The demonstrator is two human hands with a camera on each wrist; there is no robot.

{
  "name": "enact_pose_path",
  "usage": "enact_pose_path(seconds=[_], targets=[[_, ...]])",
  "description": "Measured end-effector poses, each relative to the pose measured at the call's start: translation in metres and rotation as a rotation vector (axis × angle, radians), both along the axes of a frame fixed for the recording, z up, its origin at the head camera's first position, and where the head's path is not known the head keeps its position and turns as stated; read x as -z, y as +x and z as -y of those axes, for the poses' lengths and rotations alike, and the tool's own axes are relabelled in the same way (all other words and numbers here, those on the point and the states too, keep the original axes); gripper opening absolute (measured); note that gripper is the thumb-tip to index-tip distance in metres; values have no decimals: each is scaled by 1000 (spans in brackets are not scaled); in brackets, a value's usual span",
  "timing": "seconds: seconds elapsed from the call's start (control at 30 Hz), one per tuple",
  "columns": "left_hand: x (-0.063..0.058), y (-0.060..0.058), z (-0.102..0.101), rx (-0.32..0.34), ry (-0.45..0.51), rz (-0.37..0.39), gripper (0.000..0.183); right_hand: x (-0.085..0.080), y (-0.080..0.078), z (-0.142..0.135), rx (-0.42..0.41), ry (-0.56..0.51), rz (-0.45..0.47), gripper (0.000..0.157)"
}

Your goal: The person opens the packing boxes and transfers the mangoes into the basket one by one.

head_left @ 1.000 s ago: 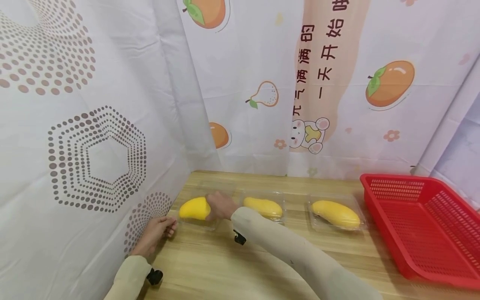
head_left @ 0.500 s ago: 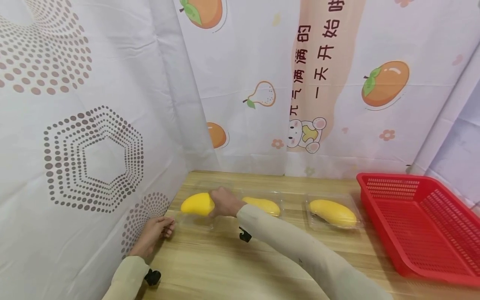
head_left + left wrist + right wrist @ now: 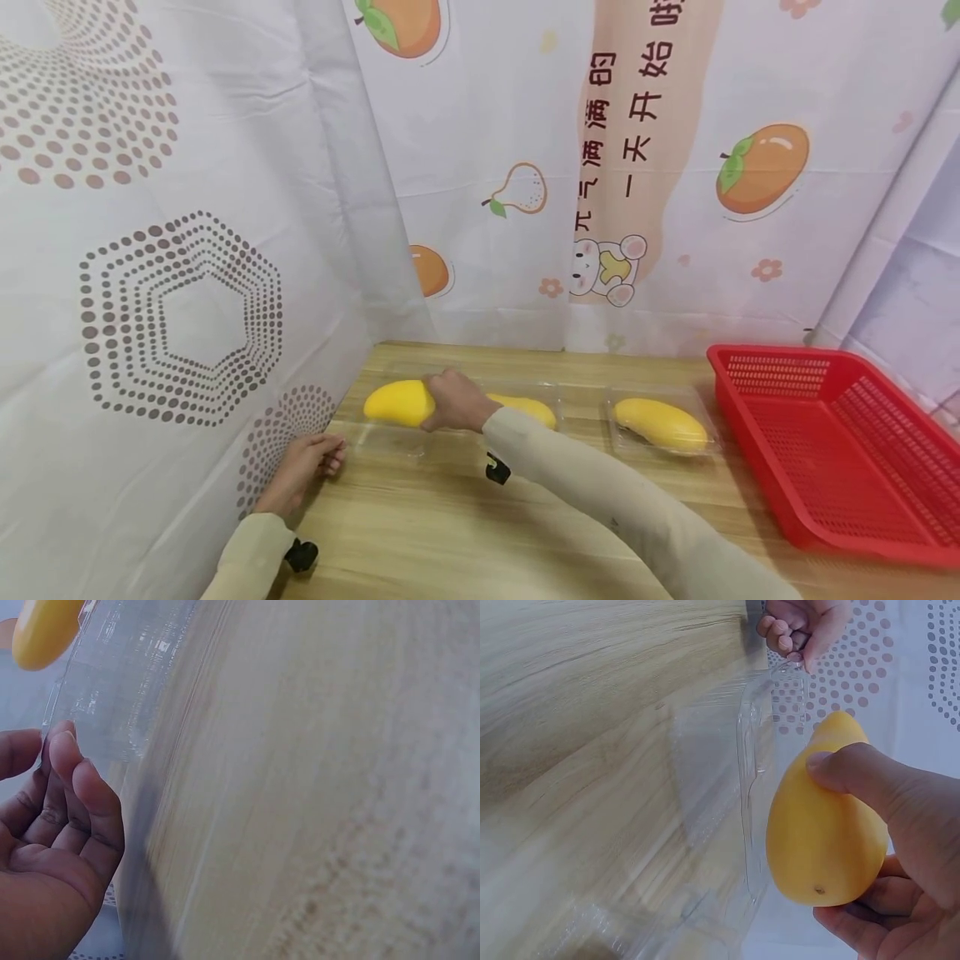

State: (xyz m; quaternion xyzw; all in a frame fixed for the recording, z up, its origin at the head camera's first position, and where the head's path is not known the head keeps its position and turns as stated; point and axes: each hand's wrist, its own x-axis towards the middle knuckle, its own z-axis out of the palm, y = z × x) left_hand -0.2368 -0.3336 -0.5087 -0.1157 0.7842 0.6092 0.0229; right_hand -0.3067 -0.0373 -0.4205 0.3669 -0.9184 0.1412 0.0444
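Observation:
My right hand [image 3: 457,402] grips a yellow mango [image 3: 396,403] at the far left of the table. In the right wrist view the thumb lies across its side and the fingers wrap underneath. The mango is held above a clear plastic box [image 3: 390,442], apart from its rim. My left hand [image 3: 303,467] is beside that box, against the curtain side. Its thumb and fingers pinch the near corner of the box's rim [image 3: 51,712] in the left wrist view. A second mango [image 3: 528,408] in a clear box is partly hidden behind the right forearm.
A third mango [image 3: 662,425] lies in another clear box [image 3: 618,442] to the right. Beyond it stands a red plastic basket [image 3: 795,467] with perforated walls. Printed curtains [image 3: 465,125] close off the back and left sides of the wooden table [image 3: 450,533].
The right hand has lifted the mango up out of the left box and slightly right. The left hand keeps its place at the box's corner. The head view has turned slightly right.

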Motion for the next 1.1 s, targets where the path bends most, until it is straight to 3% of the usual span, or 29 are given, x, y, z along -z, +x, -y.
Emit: enact_pose_path(seconds=[0.47,0.73,1.1], targets=[[-2,-1,-2,-1,-9,11,31,-6,1,-21,14,-28,24,54],[-2,-2,0,9,-6,4,32,-9,3,-31,40,-78,90,59],[1,-2,2,19,23,0,31,-10,6,-46,33,-65,14,52]])
